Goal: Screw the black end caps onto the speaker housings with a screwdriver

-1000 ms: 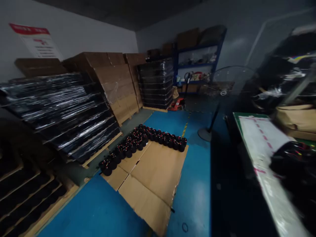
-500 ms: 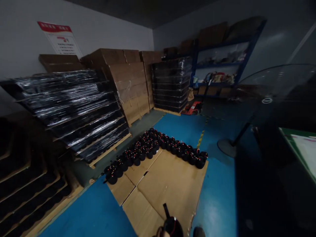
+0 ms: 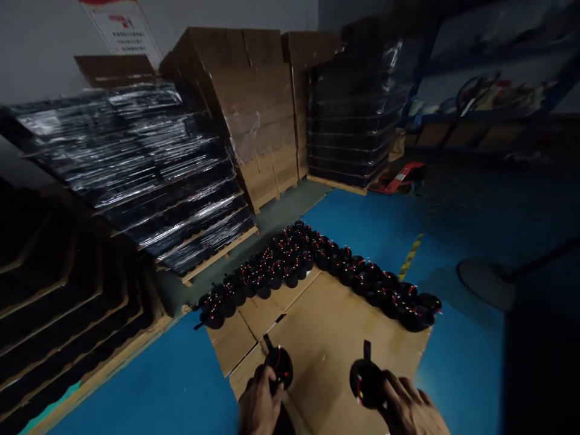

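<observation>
My left hand [image 3: 260,403] is closed round a round black part with red wires [image 3: 280,366], held above the flattened cardboard [image 3: 333,329] on the floor. My right hand [image 3: 410,408] grips a second black round part [image 3: 365,380] to the right of the first. Ahead on the far edges of the cardboard, several similar black parts [image 3: 317,266] stand in rows forming an L shape.
Shrink-wrapped black trays on pallets [image 3: 149,175] stand left. Stacked cardboard boxes [image 3: 254,115] and more wrapped trays [image 3: 357,121] are behind. A red pallet jack [image 3: 399,178], a blue shelf [image 3: 489,90] and a fan base [image 3: 487,283] lie right. The floor is blue [image 3: 172,386].
The view has turned left and tilted down toward the cardboard. Both my hands have come into view at the bottom, each holding a black part; the table on the right has left the view.
</observation>
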`<state>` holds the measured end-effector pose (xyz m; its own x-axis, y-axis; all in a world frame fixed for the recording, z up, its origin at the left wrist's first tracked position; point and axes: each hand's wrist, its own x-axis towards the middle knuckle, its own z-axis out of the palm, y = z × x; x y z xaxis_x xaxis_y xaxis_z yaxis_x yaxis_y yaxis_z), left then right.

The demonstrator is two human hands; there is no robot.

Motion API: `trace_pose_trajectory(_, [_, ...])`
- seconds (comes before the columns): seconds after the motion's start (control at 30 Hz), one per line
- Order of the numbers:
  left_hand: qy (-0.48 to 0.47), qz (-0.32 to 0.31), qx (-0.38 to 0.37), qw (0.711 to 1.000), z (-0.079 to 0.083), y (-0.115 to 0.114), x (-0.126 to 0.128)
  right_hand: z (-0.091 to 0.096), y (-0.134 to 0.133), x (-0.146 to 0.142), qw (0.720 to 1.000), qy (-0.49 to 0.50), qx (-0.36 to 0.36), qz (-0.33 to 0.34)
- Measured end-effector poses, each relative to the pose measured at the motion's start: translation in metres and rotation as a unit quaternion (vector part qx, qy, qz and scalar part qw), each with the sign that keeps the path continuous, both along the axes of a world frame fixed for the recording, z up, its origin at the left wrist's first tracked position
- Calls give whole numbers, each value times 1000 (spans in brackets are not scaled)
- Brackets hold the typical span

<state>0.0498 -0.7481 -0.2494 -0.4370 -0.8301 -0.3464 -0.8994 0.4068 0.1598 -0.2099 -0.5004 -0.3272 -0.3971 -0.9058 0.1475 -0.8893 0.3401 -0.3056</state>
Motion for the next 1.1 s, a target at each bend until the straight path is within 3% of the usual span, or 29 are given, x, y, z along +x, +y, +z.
trace_pose_trajectory(0.3, [73,-42,-14,996,-142,-173,-24,-84,-262,14,990,-23,137,-24])
trace_pose_trajectory(0.4, [92,-49,-24,994,-178,-220,-36,-113,-339,15,986,-30,161,-24])
trace_pose_trajectory(0.5, [102,-60,-27,993,-208,-253,-51,-141,-395,10,984,-28,174,-19])
trace_pose_trajectory(0.6, [105,-72,-24,992,-234,-276,-63,-165,-431,4,982,-27,186,-23])
trace_pose_trajectory(0.73, [98,-79,-20,992,-257,-294,-75,-189,-456,-2,978,-31,201,-38])
trace_pose_trajectory(1.1, [84,-100,-42,991,-276,-297,-83,-209,-477,-8,978,-49,200,-29])
